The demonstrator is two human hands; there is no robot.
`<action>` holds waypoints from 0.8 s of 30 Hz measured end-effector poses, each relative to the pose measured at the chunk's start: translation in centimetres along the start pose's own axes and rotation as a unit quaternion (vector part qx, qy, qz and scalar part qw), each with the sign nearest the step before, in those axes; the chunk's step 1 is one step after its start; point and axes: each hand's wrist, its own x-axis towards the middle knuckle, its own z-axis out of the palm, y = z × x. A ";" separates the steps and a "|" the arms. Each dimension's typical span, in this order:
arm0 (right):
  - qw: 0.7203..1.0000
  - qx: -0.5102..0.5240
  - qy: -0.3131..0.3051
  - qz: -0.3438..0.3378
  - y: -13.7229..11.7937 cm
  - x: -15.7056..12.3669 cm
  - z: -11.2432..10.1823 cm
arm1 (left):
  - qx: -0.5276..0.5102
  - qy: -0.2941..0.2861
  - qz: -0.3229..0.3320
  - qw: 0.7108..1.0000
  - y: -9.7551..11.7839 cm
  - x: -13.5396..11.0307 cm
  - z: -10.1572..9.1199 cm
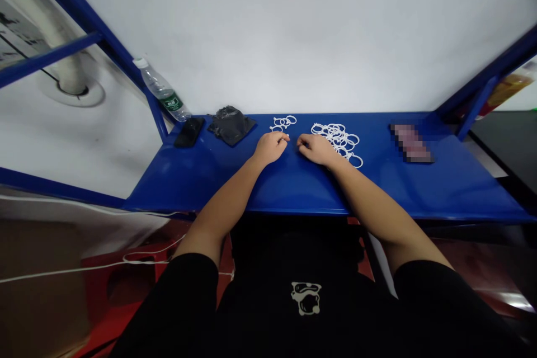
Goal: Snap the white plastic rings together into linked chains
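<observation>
Together, a person's left hand (271, 147) and right hand (314, 149) rest near the middle of a blue metal workbench (293, 190), a small gap between them. The left hand's fingers (285, 136) curl inward, their tips at the near edge of a small cluster of white plastic rings (284, 122); whether they pinch a ring cannot be told from this view. The right hand's fingers (302, 143) are loosely bent, lying just beside a larger tangle of white rings (338, 141), with no clear grip on anything.

Farther left lie a crumpled black plastic bag (230, 125), a black smartphone (189, 132) and a clear water bottle (163, 89) with a green label. A pixelated object (411, 143) sits to the right.

Because the rings in the larger tangle overlap, a hard tug on one could drag others along or scatter them. On the smooth, painted top, a careless brush of the wrist could also send light rings sliding toward the edge.
</observation>
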 end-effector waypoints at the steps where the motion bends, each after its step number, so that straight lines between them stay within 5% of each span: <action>1: 1.000 0.006 0.000 0.003 0.0 0.1 0.1 | -0.001 -0.004 0.005 1.000 0.1 0.0 0.1; 7: 0.999 0.021 0.029 0.006 0.7 0.4 0.4 | 0.001 -0.031 0.050 0.998 0.7 -0.5 1.1; 15: 0.986 0.028 0.159 0.037 2.8 0.6 -0.7 | -0.063 -0.042 0.119 0.990 0.4 -0.8 1.8; 20: 0.983 0.036 0.173 0.040 3.0 0.5 -0.8 | 0.027 0.027 0.025 0.999 -1.5 0.1 0.9; 24: 0.982 0.049 0.178 0.042 2.7 0.4 -1.3 | 0.118 0.007 -0.080 0.990 -3.4 1.0 0.2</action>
